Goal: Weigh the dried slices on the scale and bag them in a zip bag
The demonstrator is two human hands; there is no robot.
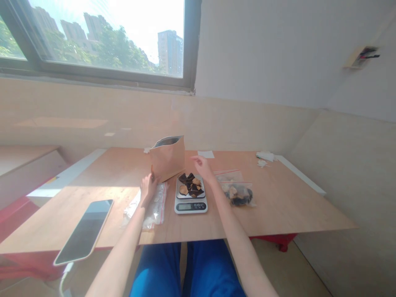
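A brown paper stand-up pouch (168, 157) stands open on the wooden table (278, 202). My left hand (148, 186) grips its lower left corner. To its right a small digital scale (190, 194) carries several dark and tan dried slices (191, 185). My right hand (202, 166) hovers just above the far edge of the scale, fingers loosely apart and holding nothing I can see. A clear zip bag (238, 193) with more dried slices lies right of the scale.
A stack of empty clear bags (147, 208) lies under my left wrist. A smartphone (85, 231) rests at the table's near left edge. White paper scraps (265, 156) sit at the far right, a slip (206, 154) behind the scale. A wall and window are beyond.
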